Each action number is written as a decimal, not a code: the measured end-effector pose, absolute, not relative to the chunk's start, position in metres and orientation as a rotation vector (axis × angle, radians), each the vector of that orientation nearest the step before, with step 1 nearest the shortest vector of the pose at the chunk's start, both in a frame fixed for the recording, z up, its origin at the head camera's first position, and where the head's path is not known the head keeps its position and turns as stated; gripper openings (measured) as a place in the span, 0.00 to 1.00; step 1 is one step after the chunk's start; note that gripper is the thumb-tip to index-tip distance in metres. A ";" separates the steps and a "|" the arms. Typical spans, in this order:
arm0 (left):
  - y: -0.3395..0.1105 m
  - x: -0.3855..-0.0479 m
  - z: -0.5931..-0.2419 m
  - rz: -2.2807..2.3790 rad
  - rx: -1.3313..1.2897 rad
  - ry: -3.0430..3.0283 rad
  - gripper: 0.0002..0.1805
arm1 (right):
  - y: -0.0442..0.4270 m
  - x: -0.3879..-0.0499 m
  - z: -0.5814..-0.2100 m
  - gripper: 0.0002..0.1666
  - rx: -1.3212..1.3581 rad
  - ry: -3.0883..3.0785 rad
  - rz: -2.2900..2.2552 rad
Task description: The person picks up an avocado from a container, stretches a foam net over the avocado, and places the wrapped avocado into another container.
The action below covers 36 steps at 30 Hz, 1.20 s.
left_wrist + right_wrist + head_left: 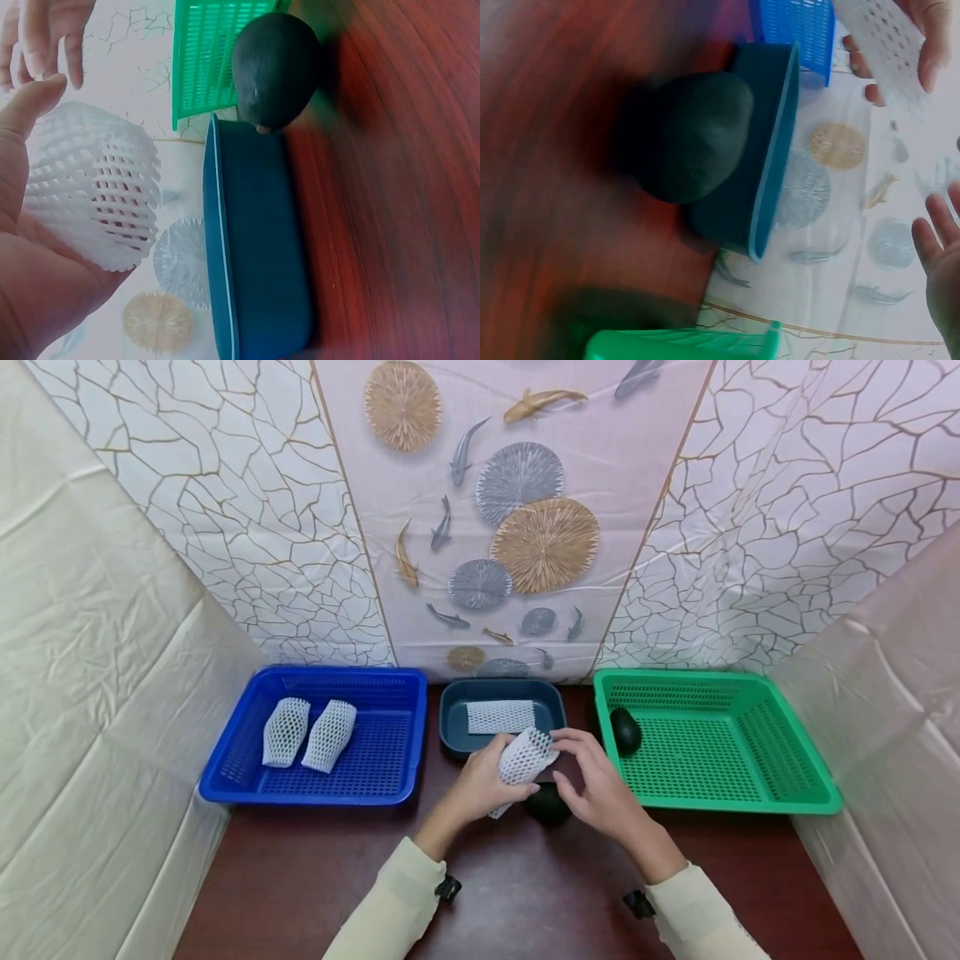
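The left hand [483, 783] grips a white foam net sleeve [525, 757], its fingers and thumb curled round it. Beside the sleeve's upper end is the right hand [600, 783], fingers spread and slightly bent, holding nothing; whether a fingertip touches the net is unclear. A dark avocado-like fruit [547, 805] lies on the table below the hands, and the left wrist view shows this fruit [275, 71] bare. In the right wrist view the fruit [697, 136] is in front of the small teal tray, with the sleeve [885, 52] in the left hand [936, 37].
A blue basket [315, 797] at the left holds two net-wrapped items [286, 732]. Behind the hands, a teal tray [453, 740] contains a flat foam net [491, 717]. One dark fruit [625, 732] lies in the green basket [735, 805] at the right. Patterned cloth hangs behind.
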<state>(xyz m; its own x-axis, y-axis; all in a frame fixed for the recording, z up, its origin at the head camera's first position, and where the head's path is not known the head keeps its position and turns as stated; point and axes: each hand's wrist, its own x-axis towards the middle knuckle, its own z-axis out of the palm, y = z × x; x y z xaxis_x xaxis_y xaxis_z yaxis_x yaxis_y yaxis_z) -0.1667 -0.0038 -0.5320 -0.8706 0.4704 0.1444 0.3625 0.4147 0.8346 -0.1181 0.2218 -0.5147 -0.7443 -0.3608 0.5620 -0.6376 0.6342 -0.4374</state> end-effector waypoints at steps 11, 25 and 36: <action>-0.019 -0.163 -0.530 1.321 0.752 2.803 0.40 | 0.225 -0.107 -0.568 0.37 0.554 -2.619 0.833; -0.027 -0.158 -0.533 1.294 0.828 2.905 0.41 | 0.228 -0.104 -0.604 0.50 0.478 -2.858 0.973; -0.030 -0.156 -0.535 1.296 0.956 3.012 0.40 | 0.234 -0.110 -0.618 0.46 0.403 -2.962 1.002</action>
